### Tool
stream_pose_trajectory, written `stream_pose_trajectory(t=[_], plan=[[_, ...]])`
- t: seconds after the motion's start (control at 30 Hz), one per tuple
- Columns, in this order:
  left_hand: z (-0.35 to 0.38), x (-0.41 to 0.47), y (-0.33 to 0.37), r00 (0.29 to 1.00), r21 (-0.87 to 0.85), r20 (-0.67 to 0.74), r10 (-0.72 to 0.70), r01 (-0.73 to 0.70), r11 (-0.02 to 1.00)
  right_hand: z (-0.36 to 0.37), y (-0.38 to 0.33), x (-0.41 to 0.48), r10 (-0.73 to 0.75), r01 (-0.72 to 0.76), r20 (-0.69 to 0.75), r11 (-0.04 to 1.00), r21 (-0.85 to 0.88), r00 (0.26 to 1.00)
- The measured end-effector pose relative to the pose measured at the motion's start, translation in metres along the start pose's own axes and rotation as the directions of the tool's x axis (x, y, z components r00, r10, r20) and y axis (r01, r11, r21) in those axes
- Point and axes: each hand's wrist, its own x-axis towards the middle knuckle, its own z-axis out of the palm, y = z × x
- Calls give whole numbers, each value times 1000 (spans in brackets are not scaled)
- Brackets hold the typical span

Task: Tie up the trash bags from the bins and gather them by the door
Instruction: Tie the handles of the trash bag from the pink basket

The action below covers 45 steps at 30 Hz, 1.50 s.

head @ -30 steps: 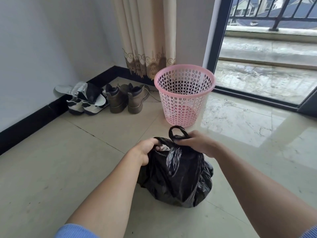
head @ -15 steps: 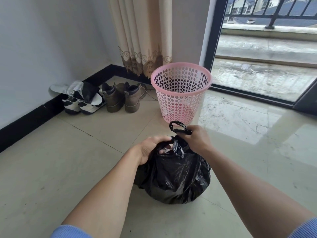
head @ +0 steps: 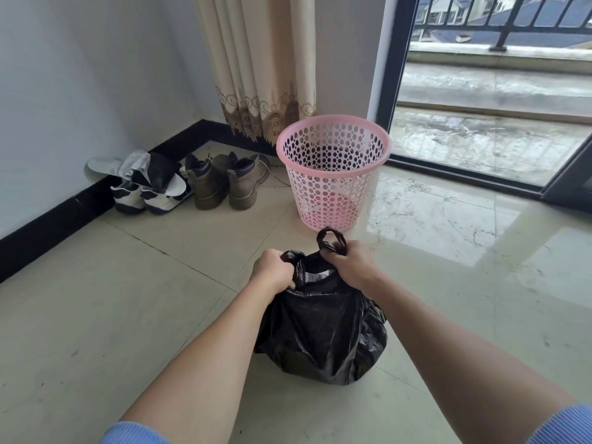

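Note:
A full black trash bag (head: 323,334) sits on the tiled floor in front of me. My left hand (head: 272,270) grips the bag's left handle, bunched in its fist. My right hand (head: 350,265) grips the right handle, whose loop sticks up above the fingers. Between the two hands the bag's mouth gapes a little and something pale shows inside. Just beyond the bag stands a pink perforated bin (head: 333,174) with no liner in it.
Brown boots (head: 221,184) and white sneakers (head: 150,193) line the left wall's black skirting. A cream curtain (head: 256,65) hangs in the corner. A dark-framed glass door (head: 487,133) to a wet balcony fills the right side.
My hands have moved apart, each pulling its handle outward, so the bag's mouth now shows between them. The view has shifted slightly.

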Motion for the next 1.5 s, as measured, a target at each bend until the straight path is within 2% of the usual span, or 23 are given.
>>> stream_pose_trajectory(t=[0.03, 0.1, 0.2, 0.3, 0.47, 0.57, 0.67, 0.73, 0.8, 0.87, 0.93, 0.97, 1.03, 1.1, 1.17, 1.27, 1.33, 1.37, 1.4, 1.47, 1.5], plan=[[0, 2, -1, 998, -39, -53, -21, 19, 999, 2, -1, -1, 16, -16, 7, 999, 47, 1000], [-1, 8, 0, 994, -281, -72, -87, 63, 958, 3, -5, -3, 62, -64, 15, 978, 197, 998], [-9, 12, 4, 989, -579, 67, -131, 146, 802, 1, -7, 1, 113, -99, -21, 936, 337, 993], [-17, 13, 7, 980, -676, 185, -79, 185, 713, 0, -10, 4, 159, -112, -65, 881, 459, 985], [-19, 1, 12, 961, -632, 273, 52, 138, 762, -2, -13, 7, 210, -131, -77, 812, 569, 975], [-22, 2, 12, 962, -647, 260, 82, 110, 755, -5, -16, 5, 232, -159, -42, 776, 610, 972], [-30, -2, 17, 938, -686, 317, 143, 122, 718, -11, -15, 6, 272, -182, -32, 724, 665, 962], [-33, -2, 21, 965, -688, 237, 110, 87, 721, -16, -17, 6, 282, -165, -54, 695, 700, 958], [-36, 3, 21, 996, -674, 56, 71, -15, 739, -20, -20, 8, 298, -147, -84, 672, 725, 951], [-37, 5, 16, 991, -531, -57, 125, -136, 836, -25, -21, 11, 335, -144, -115, 656, 741, 935], [-35, 4, 4, 983, -263, -53, 177, -184, 947, -30, -20, 11, 391, -156, -128, 616, 772, 911], [-33, 2, -3, 989, -176, -43, 145, -150, 973, -34, -18, 10, 427, -160, -130, 577, 801, 895], [-31, 1, -18, 1000, -219, -25, 8, -13, 976, -40, -8, 7, 510, -156, -140, 494, 856, 849], [-37, 4, -32, 987, -471, 35, -157, 155, 869, -45, 6, 4, 598, -157, -156, 437, 886, 786], [-43, 8, -39, 963, -709, 122, -239, 253, 658, -49, 18, 2, 662, -175, -178, 431, 885, 728], [-48, 9, -25, 962, -888, 202, -182, 259, 381, -52, 22, 3, 707, -166, -186, 397, 903, 682], [-46, 8, -3, 974, -941, 182, -134, 212, 263, -52, 15, 5, 718, -132, -150, 321, 938, 680], [-44, 8, 7, 980, -946, 151, -129, 181, 268, -52, 11, 6, 720, -119, -131, 286, 951, 681], [-43, 10, 11, 987, -933, 96, -129, 134, 335, -52, 7, 8, 721, -114, -124, 271, 956, 681], [-39, 12, 8, 990, -845, -55, -128, 22, 534, -56, 3, 13, 736, -113, -143, 286, 952, 661], [-38, 13, 1, 982, -798, -126, -139, -17, 603, -59, 3, 15, 747, -117, -152, 294, 949, 647]])
